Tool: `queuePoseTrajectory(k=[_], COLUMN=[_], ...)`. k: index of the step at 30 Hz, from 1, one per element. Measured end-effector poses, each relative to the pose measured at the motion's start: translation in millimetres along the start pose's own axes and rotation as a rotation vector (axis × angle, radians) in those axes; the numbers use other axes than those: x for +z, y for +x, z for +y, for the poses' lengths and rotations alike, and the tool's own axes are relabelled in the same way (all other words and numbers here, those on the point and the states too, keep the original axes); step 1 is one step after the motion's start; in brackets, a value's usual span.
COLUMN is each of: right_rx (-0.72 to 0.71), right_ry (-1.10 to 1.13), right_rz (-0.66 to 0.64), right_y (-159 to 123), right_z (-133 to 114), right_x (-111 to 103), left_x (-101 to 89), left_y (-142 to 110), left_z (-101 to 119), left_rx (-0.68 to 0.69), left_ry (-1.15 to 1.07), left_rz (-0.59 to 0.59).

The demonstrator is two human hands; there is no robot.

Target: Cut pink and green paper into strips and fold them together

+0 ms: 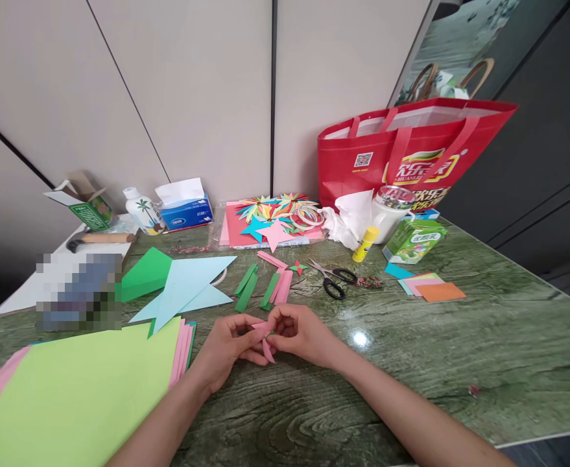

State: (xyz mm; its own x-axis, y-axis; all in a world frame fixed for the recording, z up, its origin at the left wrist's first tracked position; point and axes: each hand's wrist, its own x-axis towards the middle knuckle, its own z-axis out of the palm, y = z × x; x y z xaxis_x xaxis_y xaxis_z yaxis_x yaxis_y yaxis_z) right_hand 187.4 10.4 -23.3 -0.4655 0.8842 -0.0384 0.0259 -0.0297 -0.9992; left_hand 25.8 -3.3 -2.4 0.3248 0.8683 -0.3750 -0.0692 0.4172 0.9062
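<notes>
My left hand [231,347] pinches a small folded pink paper piece [267,350] above the table. My right hand [298,334] grips the same piece from the other side, its fingertips closed near a bit of green paper between the hands. The fingers hide much of the folds. Just beyond lie folded green strips [246,290] and pink strips [281,285]. Near them rests a small red and green paper star [297,266]. Black-handled scissors [334,279] lie partly spread to the right of the star.
Large coloured sheets [95,389] cover the left front. Light blue paper [192,285] lies behind them. A glue stick [366,244], a green carton [415,240], a white jar [386,217] and a red bag [353,172] stand at the back right. Small paper squares [443,292] lie right.
</notes>
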Motion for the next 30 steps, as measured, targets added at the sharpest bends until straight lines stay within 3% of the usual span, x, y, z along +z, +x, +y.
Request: queuePoseTrajectory(k=[5,13,30], right_rx=[0.035,0.018,0.032], right_ry=[0.01,-0.073,0.022], right_rz=[0.041,0.087,0.17], right_y=[1.4,-1.6,0.4], right_z=[5.7,-5.4,2.0], right_x=[0.5,2.7,6.4], left_x=[2.4,7.7,4.3], left_y=[1.8,3.2,2.9], left_z=[-2.1,0.5,-0.9], left_rx=[0.057,0.109,0.125], left_ry=[0.049,0.093,0.034], left_rz=[0.072,0.303,0.216])
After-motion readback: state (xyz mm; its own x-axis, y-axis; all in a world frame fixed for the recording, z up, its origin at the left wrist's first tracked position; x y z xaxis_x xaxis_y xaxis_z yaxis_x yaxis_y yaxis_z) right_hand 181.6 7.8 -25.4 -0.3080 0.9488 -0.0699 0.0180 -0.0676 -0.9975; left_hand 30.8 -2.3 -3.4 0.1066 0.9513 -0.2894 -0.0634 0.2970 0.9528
